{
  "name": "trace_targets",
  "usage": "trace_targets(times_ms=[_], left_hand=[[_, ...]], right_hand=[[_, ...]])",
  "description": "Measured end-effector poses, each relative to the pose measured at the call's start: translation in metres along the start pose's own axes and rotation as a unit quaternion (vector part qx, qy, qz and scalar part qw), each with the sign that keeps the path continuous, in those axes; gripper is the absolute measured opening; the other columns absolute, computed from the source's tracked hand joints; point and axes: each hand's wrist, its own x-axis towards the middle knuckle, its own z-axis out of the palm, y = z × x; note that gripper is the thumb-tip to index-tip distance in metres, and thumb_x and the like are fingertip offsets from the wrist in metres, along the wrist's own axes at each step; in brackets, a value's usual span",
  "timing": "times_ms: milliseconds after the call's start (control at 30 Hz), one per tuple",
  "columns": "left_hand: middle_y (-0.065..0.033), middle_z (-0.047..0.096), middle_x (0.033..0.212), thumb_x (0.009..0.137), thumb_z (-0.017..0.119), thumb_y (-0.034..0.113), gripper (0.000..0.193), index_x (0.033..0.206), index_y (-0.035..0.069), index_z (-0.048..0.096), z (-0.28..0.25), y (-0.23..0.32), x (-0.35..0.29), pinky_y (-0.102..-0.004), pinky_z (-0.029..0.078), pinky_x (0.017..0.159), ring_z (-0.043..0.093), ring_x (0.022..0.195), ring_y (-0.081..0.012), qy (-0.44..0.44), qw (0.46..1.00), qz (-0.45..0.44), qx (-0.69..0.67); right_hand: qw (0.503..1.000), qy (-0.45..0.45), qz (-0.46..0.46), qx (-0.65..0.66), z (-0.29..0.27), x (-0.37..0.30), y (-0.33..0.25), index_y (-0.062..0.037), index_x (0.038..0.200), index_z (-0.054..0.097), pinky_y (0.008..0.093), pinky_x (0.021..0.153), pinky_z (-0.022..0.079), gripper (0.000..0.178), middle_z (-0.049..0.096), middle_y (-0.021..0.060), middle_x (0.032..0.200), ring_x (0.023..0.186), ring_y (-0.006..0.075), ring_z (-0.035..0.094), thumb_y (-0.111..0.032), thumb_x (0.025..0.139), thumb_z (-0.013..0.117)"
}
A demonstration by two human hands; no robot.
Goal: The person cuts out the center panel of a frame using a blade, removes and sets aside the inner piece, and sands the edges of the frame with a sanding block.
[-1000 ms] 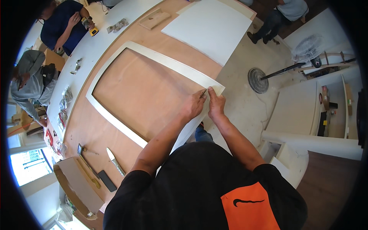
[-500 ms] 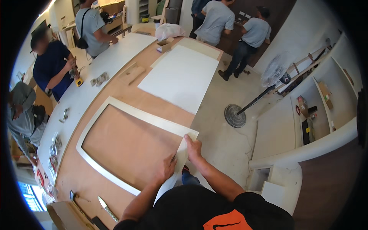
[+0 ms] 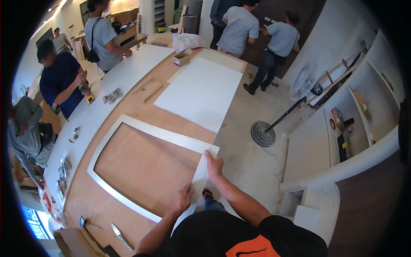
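Observation:
A white rectangular frame point(image 3: 171, 136) with a large opening rests on the brown wooden tabletop point(image 3: 141, 167), its near right corner at the edge next to my body. My right hand point(image 3: 214, 165) grips that corner, thumb lying on top and fingers out of sight below. Against the inner side of the frame's near right rail, my left hand point(image 3: 183, 199) is closed with its fingers curled. A small dark bit shows at its fingertips, too small to name. A slim silver tool with a pointed end point(image 3: 122, 236) lies on the table left of my left forearm.
White sheets point(image 3: 199, 94) lie farther along the table. A white counter strip point(image 3: 96, 113) borders its left, holding bagged parts. Several people stand beyond; one in navy point(image 3: 62, 85) holds a power drill point(image 3: 87, 94). A pedestal fan point(image 3: 263, 132) stands right, near shelving point(image 3: 364, 111).
My left hand has slid a little toward my body along the rail. My right hand keeps its grip on the corner. The view has shifted slightly.

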Motion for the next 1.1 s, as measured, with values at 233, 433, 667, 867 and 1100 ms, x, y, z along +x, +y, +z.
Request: trace_targets(times_ms=[233, 433, 667, 867, 1100], left_hand=[[-0.0355, 0.063, 0.12, 0.102, 0.053, 0.021, 0.04, 0.135, -0.001, 0.057, -0.003, 0.008, 0.006, -0.0512, 0.05, 0.096, 0.061, 0.114, -0.0499, -0.007, 0.999, -0.035, -0.019], [-0.0347, 0.063, 0.123, 0.102, 0.052, 0.022, 0.043, 0.139, 0.0, 0.054, -0.009, 0.021, -0.001, -0.0524, 0.048, 0.1, 0.06, 0.116, -0.051, 0.019, 0.999, -0.027, -0.03], [-0.0329, 0.061, 0.127, 0.101, 0.053, 0.022, 0.043, 0.136, -0.002, 0.057, -0.001, -0.036, -0.049, -0.0527, 0.046, 0.103, 0.059, 0.119, -0.05, -0.02, 0.999, -0.041, 0.002], [-0.0296, 0.065, 0.124, 0.101, 0.052, 0.019, 0.039, 0.134, 0.0, 0.059, -0.008, -0.027, -0.023, -0.0471, 0.049, 0.1, 0.063, 0.117, -0.0454, 0.02, 0.992, -0.09, -0.086], [-0.0261, 0.067, 0.123, 0.101, 0.055, 0.021, 0.04, 0.135, -0.001, 0.058, -0.005, -0.032, -0.048, -0.0433, 0.05, 0.099, 0.065, 0.114, -0.0393, -0.013, 0.99, -0.116, -0.083]], right_hand=[[0.995, -0.044, 0.077, -0.047, 0.002, -0.023, -0.001, 0.0028, 0.1, 0.074, 0.0348, 0.073, 0.05, 0.038, 0.071, 0.0048, 0.087, 0.079, 0.0136, 0.06, -0.034, 0.092, 0.078], [0.997, -0.049, 0.018, -0.048, 0.009, -0.03, -0.017, 0.004, 0.101, 0.073, 0.037, 0.073, 0.052, 0.036, 0.073, 0.0076, 0.089, 0.08, 0.0159, 0.063, -0.031, 0.092, 0.077], [0.995, 0.011, 0.052, -0.089, 0.008, -0.017, 0.024, 0.0036, 0.088, 0.072, 0.0383, 0.067, 0.051, 0.043, 0.068, 0.0062, 0.074, 0.068, 0.0177, 0.061, -0.039, 0.09, 0.077], [0.981, -0.103, 0.146, 0.08, -0.007, -0.075, 0.035, 0.0051, 0.113, 0.067, 0.0354, 0.083, 0.051, 0.038, 0.069, 0.0074, 0.103, 0.092, 0.0164, 0.063, -0.029, 0.096, 0.071], [0.989, -0.054, 0.135, 0.036, 0.005, -0.077, 0.056, 0.0085, 0.119, 0.065, 0.038, 0.087, 0.05, 0.045, 0.07, 0.0142, 0.107, 0.097, 0.0233, 0.064, -0.032, 0.099, 0.068]])
